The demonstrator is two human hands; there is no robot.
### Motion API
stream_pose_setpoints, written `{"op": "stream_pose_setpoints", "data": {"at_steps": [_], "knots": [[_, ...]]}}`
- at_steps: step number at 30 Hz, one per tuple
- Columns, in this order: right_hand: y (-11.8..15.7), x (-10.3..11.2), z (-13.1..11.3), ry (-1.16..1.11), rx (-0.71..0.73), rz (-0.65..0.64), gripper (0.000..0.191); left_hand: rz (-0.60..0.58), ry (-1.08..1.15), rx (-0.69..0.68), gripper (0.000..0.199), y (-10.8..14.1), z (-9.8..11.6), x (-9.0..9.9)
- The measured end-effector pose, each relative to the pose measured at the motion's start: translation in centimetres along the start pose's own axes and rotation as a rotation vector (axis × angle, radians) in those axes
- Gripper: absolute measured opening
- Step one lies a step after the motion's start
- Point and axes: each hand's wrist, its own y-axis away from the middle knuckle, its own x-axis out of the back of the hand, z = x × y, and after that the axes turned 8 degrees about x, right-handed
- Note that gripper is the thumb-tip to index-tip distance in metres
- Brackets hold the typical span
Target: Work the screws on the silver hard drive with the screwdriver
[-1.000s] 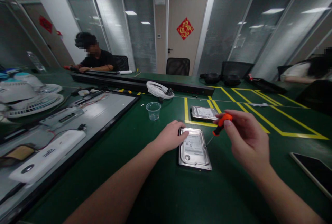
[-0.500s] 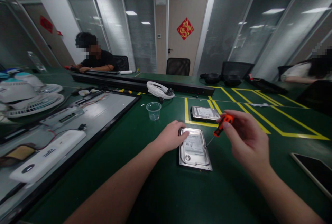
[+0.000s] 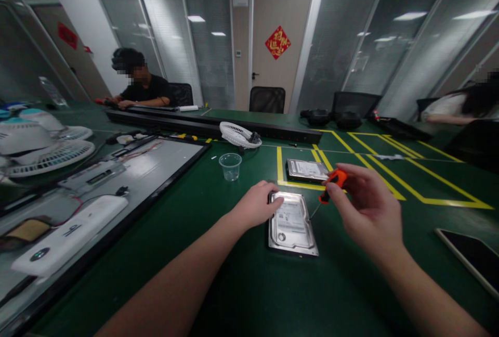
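Observation:
A silver hard drive point(image 3: 293, 228) lies label up on the green table in front of me. My left hand point(image 3: 260, 204) grips its far left corner, with the thumb on the top face and the fingers over the far edge. In my right hand point(image 3: 368, 202) is an orange and black screwdriver point(image 3: 336, 180), pinched by the handle between thumb and fingers. The thin shaft slants down and left, and its tip meets the drive's right edge. Whether the tip sits in a screw is too small to tell. Just beyond is a second hard drive point(image 3: 307, 169), inside yellow tape.
A clear plastic cup point(image 3: 230, 167) stands beyond my left hand, with a white fan grille point(image 3: 239, 135) behind it. A large panel point(image 3: 156, 170) bearing a white power strip point(image 3: 70, 235) fills the left. A phone point(image 3: 470, 256) lies right. Two people sit across the table.
The screwdriver handle and my right fingers have shifted slightly to the left, and the fingers have turned a little around the handle. My left hand and the drive stay as they were.

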Motion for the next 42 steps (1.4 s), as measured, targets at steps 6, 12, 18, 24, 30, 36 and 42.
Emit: {"op": "stream_pose_setpoints", "data": {"at_steps": [6,12,18,24,30,36,42], "knots": [[-0.1,0.0,0.5,0.009,0.006,0.009,0.04,-0.015,0.007,0.014,0.035,0.1,0.1,0.1],[-0.2,0.1,0.0,0.019,0.002,-0.003,0.035,-0.021,0.012,0.026,0.035,0.1,0.2,0.1],[0.0,0.2,-0.5,-0.027,-0.021,-0.03,0.034,-0.029,0.004,0.031,0.036,0.2,0.3,0.3],[0.0,0.0,-0.5,-0.081,-0.035,-0.032,0.034,-0.012,0.002,0.012,0.035,0.1,0.1,0.1],[0.0,-0.1,-0.1,-0.006,-0.024,-0.005,0.042,-0.005,0.008,0.003,0.035,0.0,-0.1,-0.1],[-0.1,0.0,0.3,0.033,0.001,-0.017,0.042,-0.009,0.007,0.008,0.035,0.0,0.0,0.0],[0.0,0.1,0.3,0.028,-0.004,-0.027,0.04,-0.013,0.011,0.018,0.034,0.1,0.1,0.0]]}}
